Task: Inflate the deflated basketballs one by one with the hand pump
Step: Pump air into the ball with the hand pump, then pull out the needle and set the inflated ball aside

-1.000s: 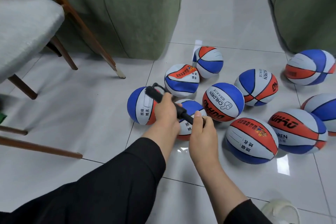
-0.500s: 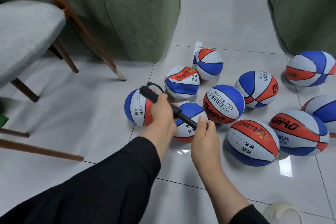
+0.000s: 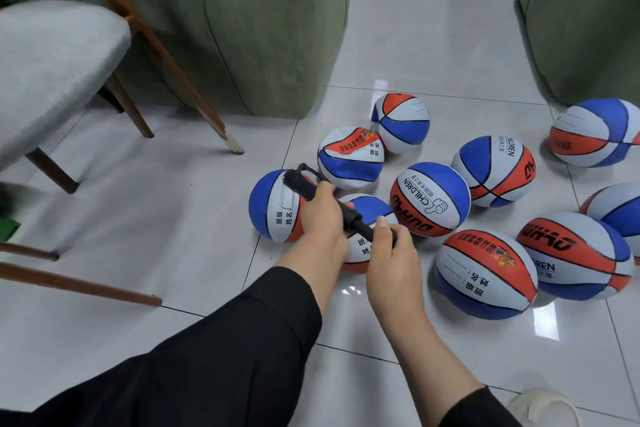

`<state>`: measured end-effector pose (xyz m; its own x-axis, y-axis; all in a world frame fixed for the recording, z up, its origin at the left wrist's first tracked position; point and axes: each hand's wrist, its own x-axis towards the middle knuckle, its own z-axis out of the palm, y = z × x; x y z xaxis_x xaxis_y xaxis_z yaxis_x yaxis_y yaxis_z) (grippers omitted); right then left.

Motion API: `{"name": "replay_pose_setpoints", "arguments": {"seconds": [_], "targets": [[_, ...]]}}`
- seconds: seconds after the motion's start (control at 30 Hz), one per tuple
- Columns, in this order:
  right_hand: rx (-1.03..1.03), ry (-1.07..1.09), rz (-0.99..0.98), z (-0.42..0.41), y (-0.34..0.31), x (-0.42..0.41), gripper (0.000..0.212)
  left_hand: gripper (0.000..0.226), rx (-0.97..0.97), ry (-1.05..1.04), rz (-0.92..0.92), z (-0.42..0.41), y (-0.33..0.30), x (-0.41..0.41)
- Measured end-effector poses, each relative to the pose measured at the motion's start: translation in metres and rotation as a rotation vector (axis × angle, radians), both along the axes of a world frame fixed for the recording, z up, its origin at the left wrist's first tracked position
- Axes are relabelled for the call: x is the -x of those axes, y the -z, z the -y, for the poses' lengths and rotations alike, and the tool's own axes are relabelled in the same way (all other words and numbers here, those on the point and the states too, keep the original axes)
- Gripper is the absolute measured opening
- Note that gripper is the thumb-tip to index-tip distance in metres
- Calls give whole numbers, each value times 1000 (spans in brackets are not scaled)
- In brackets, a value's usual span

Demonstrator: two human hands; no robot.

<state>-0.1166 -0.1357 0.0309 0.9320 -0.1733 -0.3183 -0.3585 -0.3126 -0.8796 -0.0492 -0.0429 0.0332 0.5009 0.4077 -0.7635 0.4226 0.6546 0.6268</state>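
Black pump [image 3: 332,206] slants from my right hand [image 3: 391,253], curled round its lower end nearest me, up and away leftward through my left hand [image 3: 322,215], which grips the barrel. Directly under both hands lies the basketball [image 3: 363,236] I am filling. Beyond it the other balls [image 3: 429,199] spread right across the tiles.

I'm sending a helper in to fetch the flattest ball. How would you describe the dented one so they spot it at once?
Start at the green sofa and drop to the cluster of balls on the tiled floor. The dented basketball lies just beyond the left hand gripping the black hand pump. Unlike its round neighbours, its top is caved in and creased.
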Motion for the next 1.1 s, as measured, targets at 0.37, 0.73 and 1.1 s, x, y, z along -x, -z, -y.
{"name": "replay_pose_setpoints", "arguments": {"seconds": [0.37,0.73,1.1], "targets": [[-52,24,-26,13,1,11,30,15,-61,-49,-13,-42,4,-13],[-46,-38,-98,-20,13,-6,43,19,-54,68,50,-2,10,15],[-517,-426,-414,-10,-5,-44,39,42,-159,496,-16,-51,11,3]]}}
